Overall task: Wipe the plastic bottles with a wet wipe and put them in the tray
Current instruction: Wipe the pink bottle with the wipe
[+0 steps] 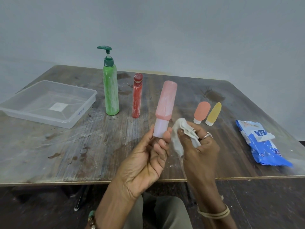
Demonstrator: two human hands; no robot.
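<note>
We list the worn wooden table [49, 154] from left to right, with clock bearings taken from the two hands at its near edge.

Item 1: shallow square tray of clear plastic [41, 120], at ten o'clock, with a pale square label on its floor.

Item 2: tall green plastic bottle with a dark green pump head [110, 90], upright at eleven o'clock, near the tray's right side, streaked white.

Item 3: slim red plastic bottle with a red cap [137, 98], upright, near the green one but apart from it.

Item 4: pink plastic bottle with a white cap [165, 103], at twelve o'clock, held cap-down above the table and tilted slightly right. Our left hand [146, 159] grasps it by the cap, with the thumb on one side and the fingers curled round the other.

Item 5: crumpled white wet wipe [179, 138], bunched in our right hand [201, 149], pinched between thumb and fingers. It sits just beside the cap; we cannot say for sure whether it touches.

Item 6: small orange plastic tube [201, 111] and small yellow plastic tube [213, 113], each standing on a white cap at one o'clock, just beside each other.

Item 7: soft blue pack of wipes [262, 144], lying flat at three o'clock with its flap lifted.
</note>
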